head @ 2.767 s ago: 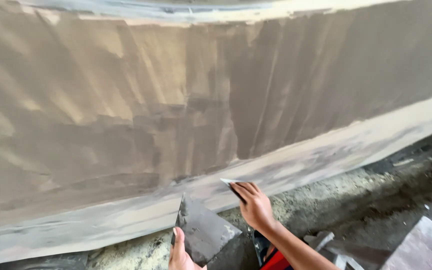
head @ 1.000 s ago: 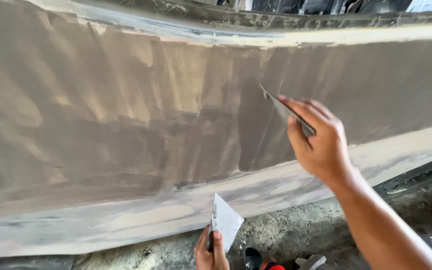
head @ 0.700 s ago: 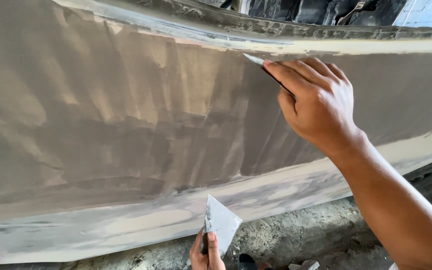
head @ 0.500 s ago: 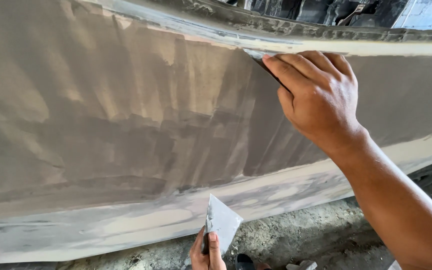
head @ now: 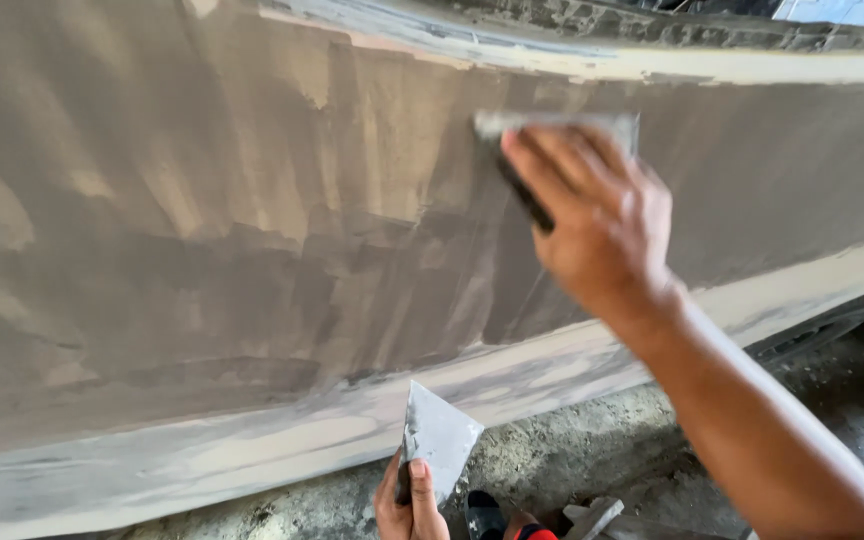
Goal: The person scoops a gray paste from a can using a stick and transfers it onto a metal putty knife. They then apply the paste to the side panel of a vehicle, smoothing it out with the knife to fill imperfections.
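The right hand [head: 597, 225] presses a flat metal spreader [head: 552, 125] against the upper part of a broad panel [head: 202, 250], its fingers [head: 537, 170] closed over the blade. The panel is coated in streaky grey-brown filler with a pale band along its lower edge. Below, the left hand [head: 407, 505] pinches a thin, filler-smeared metal plate [head: 439, 435] above rough, gritty ground [head: 562, 460].

No packages, labels, signs or screens anywhere in view.
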